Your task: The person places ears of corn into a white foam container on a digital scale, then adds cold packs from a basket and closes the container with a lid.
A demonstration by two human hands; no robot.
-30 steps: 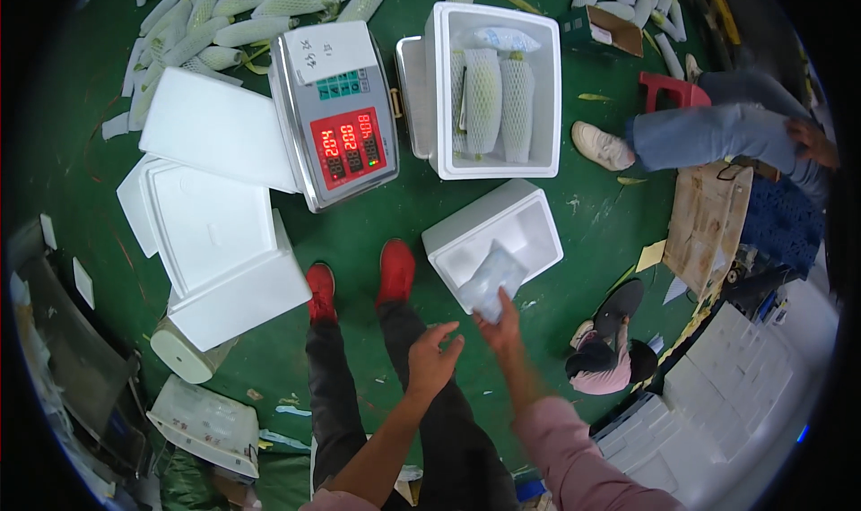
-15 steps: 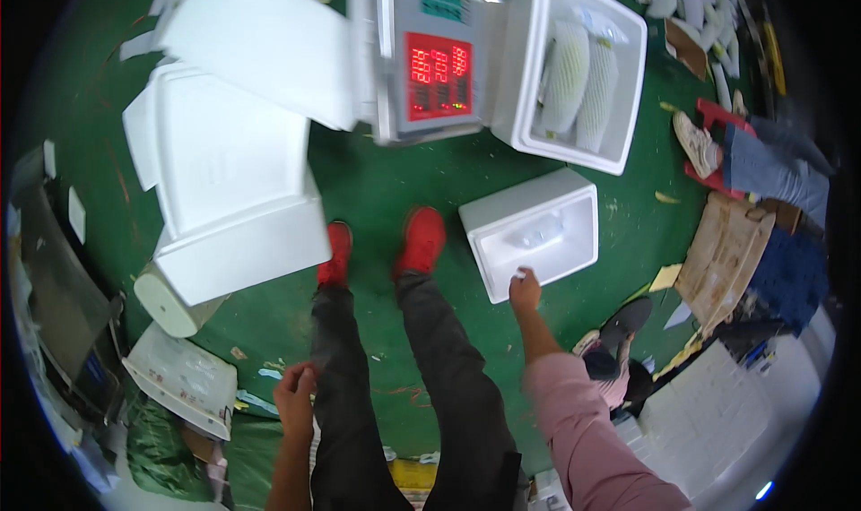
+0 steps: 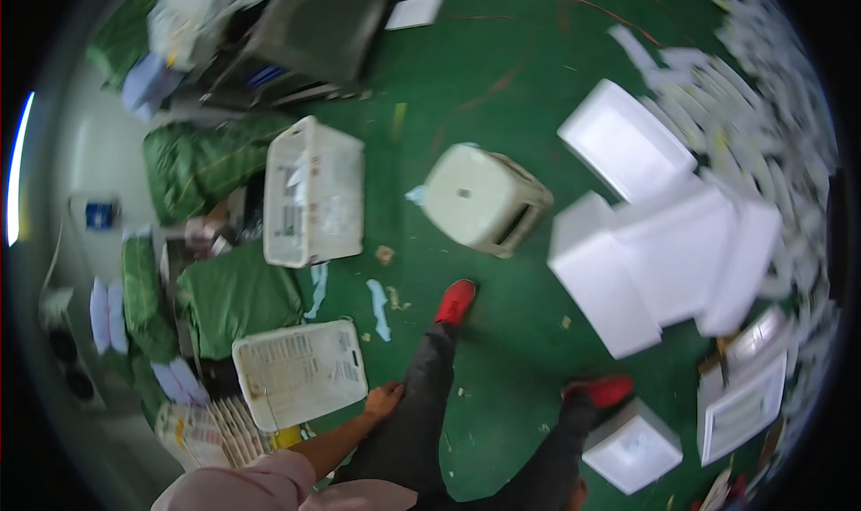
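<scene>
My left hand (image 3: 386,400) hangs beside my left thigh, close to the rim of a white plastic crate (image 3: 314,368). Blur smears its fingers, and nothing shows in it. Low in the picture, only a small part of my right hand (image 3: 579,493) appears beside my right leg; its fingers are hidden. A small white foam box (image 3: 639,453) stands on the floor by my right red shoe (image 3: 599,391). Ahead of me is a pale plastic stool (image 3: 462,195), apart from both hands.
White foam boxes (image 3: 589,273) lie stacked to the right, before a heap of pale, long produce (image 3: 708,99). A second white crate (image 3: 339,188) stands ahead left, with green sacks (image 3: 238,300) beside it. Light blue scraps (image 3: 378,312) lie on the green floor.
The view has swung left, bringing the stool and crates toward the middle. My right hand, earlier at the small foam box's rim with something small and white, is now down by my leg.
</scene>
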